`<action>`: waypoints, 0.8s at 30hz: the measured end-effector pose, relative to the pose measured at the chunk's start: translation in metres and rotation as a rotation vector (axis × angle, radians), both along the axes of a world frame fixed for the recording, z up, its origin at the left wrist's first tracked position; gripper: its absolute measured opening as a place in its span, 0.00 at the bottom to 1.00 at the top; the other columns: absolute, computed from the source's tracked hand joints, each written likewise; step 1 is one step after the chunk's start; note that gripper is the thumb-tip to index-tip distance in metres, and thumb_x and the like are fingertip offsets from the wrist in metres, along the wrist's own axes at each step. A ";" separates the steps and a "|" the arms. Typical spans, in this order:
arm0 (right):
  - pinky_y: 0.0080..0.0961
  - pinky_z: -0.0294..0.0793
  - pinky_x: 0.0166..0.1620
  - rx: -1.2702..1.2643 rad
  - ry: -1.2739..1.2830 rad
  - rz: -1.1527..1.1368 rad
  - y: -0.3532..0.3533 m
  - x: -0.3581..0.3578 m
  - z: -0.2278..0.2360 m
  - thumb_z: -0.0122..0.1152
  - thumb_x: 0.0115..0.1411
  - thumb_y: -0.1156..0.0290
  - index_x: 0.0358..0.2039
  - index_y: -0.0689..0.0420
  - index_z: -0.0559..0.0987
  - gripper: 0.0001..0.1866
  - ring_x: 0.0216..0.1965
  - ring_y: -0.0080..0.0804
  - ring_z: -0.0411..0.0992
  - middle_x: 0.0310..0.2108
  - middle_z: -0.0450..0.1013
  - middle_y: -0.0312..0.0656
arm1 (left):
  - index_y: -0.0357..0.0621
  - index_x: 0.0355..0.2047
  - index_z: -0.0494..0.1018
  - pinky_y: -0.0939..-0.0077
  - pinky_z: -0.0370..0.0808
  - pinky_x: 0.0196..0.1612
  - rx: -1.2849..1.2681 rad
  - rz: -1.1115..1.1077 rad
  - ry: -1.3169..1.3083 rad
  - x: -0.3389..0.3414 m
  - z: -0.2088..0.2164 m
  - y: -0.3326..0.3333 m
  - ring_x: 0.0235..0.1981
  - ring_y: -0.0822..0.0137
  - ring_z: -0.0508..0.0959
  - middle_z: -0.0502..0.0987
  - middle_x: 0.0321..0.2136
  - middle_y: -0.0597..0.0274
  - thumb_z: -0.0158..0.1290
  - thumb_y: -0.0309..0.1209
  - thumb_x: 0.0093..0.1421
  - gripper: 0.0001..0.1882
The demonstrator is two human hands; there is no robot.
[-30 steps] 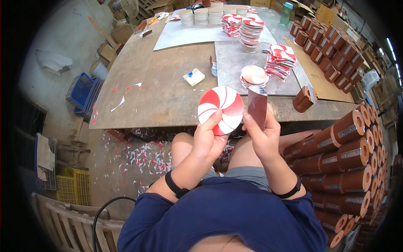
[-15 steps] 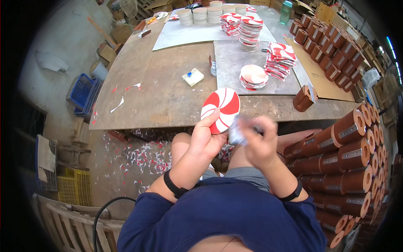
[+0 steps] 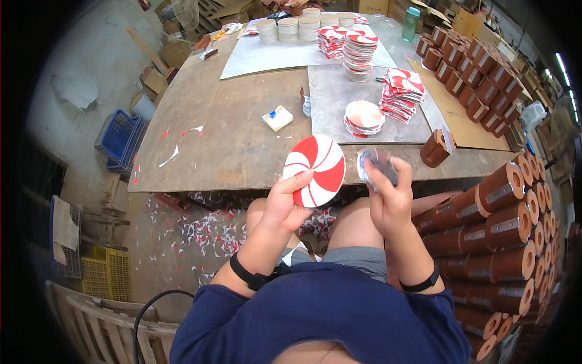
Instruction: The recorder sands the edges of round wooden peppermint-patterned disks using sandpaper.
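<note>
In front of the table's near edge, my left hand (image 3: 287, 203) grips a round disc (image 3: 320, 159) with a red-and-white swirl, thumb across its face. My right hand (image 3: 392, 197) is closed around a folded piece of sandpaper (image 3: 379, 165), dark on one side and pale with blue marks on the other. It is a little to the right of the disc and apart from it. Beyond, on a grey board, lie a short stack of round pieces (image 3: 364, 115) with a pale pink top and a pile of squarish swirl-printed sheets (image 3: 401, 96).
Taller disc stacks (image 3: 359, 56) and plain pale round stacks (image 3: 289, 30) stand farther back. A pale block (image 3: 277, 118) lies mid-table. Brown cylinders (image 3: 503, 233) are piled close on my right, with one more (image 3: 436, 148) at the table edge. Paper scraps (image 3: 206, 227) litter the floor.
My right hand has moved up and right, away from the disc's edge, carrying the sandpaper. The disc has turned in my left hand and shifted slightly left and down.
</note>
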State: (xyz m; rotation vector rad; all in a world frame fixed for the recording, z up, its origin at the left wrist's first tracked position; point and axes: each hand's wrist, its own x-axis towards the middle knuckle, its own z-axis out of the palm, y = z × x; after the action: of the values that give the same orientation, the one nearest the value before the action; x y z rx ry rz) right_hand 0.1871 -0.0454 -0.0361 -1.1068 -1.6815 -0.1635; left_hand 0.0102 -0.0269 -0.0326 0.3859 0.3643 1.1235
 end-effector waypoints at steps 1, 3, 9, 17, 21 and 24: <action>0.27 0.68 0.27 0.058 -0.041 0.100 -0.005 -0.003 0.004 0.55 0.34 0.82 0.31 0.53 0.77 0.19 0.26 0.37 0.66 0.31 0.62 0.44 | 0.32 0.49 0.55 0.66 0.64 0.50 0.030 -0.019 0.033 0.000 -0.002 0.002 0.47 0.59 0.67 0.65 0.45 0.48 0.44 0.23 0.52 0.23; 0.27 0.68 0.27 0.064 -0.161 0.244 -0.019 -0.011 0.017 0.54 0.33 0.83 0.32 0.53 0.76 0.20 0.27 0.39 0.67 0.30 0.62 0.44 | 0.32 0.49 0.55 0.66 0.64 0.50 0.057 -0.037 0.069 -0.005 -0.005 0.002 0.47 0.59 0.67 0.65 0.45 0.48 0.44 0.23 0.52 0.23; 0.25 0.67 0.27 0.104 -0.018 0.177 -0.009 -0.002 0.009 0.53 0.33 0.84 0.31 0.53 0.77 0.20 0.26 0.37 0.67 0.32 0.63 0.44 | 0.29 0.45 0.59 0.68 0.67 0.46 0.180 -0.070 0.102 -0.016 -0.005 0.007 0.42 0.59 0.71 0.69 0.40 0.48 0.49 0.20 0.46 0.23; 0.27 0.68 0.28 0.080 -0.034 0.169 -0.007 0.003 0.006 0.53 0.33 0.84 0.30 0.53 0.77 0.19 0.27 0.39 0.67 0.31 0.63 0.45 | 0.29 0.44 0.60 0.70 0.68 0.44 0.214 -0.089 0.161 -0.019 -0.005 0.013 0.40 0.61 0.71 0.70 0.38 0.50 0.50 0.20 0.43 0.25; 0.25 0.68 0.31 -0.015 -0.108 0.234 -0.007 0.001 0.011 0.53 0.36 0.84 0.37 0.54 0.74 0.22 0.29 0.40 0.66 0.32 0.62 0.46 | 0.29 0.44 0.60 0.70 0.68 0.44 0.230 -0.130 0.188 -0.021 -0.004 0.011 0.40 0.61 0.72 0.70 0.38 0.50 0.50 0.20 0.43 0.25; 0.20 0.66 0.31 -0.120 0.102 0.140 -0.002 0.007 0.005 0.52 0.45 0.82 0.37 0.57 0.73 0.16 0.29 0.33 0.66 0.32 0.61 0.44 | 0.29 0.45 0.60 0.70 0.68 0.44 0.291 -0.223 0.105 -0.025 -0.005 0.009 0.40 0.62 0.72 0.70 0.38 0.50 0.50 0.20 0.42 0.26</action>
State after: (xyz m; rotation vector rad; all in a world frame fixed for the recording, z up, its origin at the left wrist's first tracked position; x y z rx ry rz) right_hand 0.1941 -0.0477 -0.0314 -1.0632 -1.6873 0.0827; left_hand -0.0145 -0.0174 -0.0375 0.7265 0.2427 0.9399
